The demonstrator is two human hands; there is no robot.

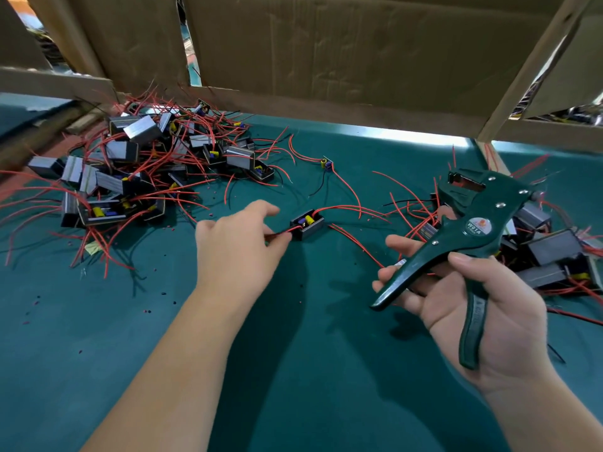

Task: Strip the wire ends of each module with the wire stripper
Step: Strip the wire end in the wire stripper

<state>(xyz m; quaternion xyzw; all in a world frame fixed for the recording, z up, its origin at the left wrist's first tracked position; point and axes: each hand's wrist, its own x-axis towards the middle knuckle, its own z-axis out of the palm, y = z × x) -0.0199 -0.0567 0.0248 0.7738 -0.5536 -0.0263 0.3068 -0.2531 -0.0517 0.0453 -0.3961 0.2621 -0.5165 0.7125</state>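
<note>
Black module — one apart; wire stripper — one

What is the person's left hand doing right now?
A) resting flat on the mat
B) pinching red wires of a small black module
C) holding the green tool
B: the left hand pinches the red wires beside the black module; the right hand holds the wire stripper.
</note>
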